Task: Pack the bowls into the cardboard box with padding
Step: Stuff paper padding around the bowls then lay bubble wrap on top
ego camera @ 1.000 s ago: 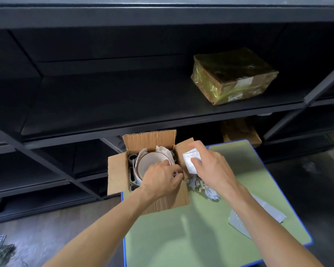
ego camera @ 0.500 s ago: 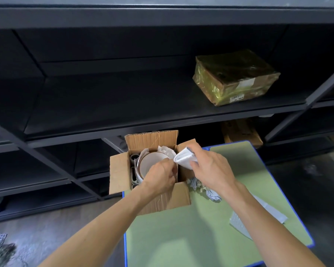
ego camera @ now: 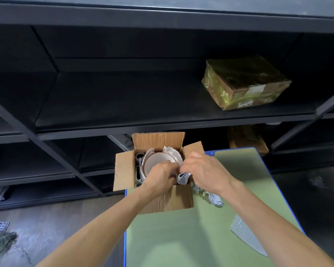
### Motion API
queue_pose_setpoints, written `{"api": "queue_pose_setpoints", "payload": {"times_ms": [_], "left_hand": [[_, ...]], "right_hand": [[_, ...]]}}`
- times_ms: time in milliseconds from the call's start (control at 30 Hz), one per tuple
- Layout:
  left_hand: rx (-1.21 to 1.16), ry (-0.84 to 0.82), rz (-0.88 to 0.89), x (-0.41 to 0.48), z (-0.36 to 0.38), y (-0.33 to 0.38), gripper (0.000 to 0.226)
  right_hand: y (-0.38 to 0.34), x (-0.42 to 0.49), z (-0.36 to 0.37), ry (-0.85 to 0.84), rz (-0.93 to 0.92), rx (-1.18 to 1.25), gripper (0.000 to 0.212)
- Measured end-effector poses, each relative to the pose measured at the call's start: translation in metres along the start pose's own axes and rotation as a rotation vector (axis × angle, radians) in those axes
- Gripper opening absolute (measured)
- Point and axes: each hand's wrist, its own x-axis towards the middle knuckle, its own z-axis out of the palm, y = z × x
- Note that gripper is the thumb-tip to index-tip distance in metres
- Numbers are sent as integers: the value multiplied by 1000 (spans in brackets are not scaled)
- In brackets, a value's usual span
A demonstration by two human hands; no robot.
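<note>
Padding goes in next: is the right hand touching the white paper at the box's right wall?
Touching. The head view shows the right hand gripping the white paper, which emerges directly from under it.

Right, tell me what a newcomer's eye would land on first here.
Two hands meet over the open cardboard box at the far left corner of the green table: the right hand grips crumpled paper beside a pale bowl, the left hand close against it. Then the shiny wrapped parcel, on the dark shelf at upper right.
</note>
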Motion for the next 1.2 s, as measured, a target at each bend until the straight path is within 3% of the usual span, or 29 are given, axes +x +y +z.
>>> {"api": "queue_pose_setpoints", "payload": {"times_ms": [100,233,333,400,667,867,1033,1200], "left_hand": [[-13,23,-7,-2,-1,-1,5],[-39,52,-28,-4,0,0,21],[-63,54,-52,-7,0,-2,16],[-72,64,-53,-9,0,-3,11],[-79,10,-63,-2,1,-1,20],[-76,62,-40,-6,7,-5,15],[-91,104,-36,-8,9,-2,8],[-93,101,-79,-11,10,0,18]], "right_hand": [[-1,6,4,-18,-29,-50,37],[-8,12,10,6,-10,-99,18],[-10,8,14,72,32,-54,13],[-9,7,14,122,34,-36,16],[5,16,23,-67,-51,-122,44],[4,12,30,-40,-102,-104,46],[9,7,18,33,-102,-99,29],[4,13,26,28,-42,-108,30]]}}
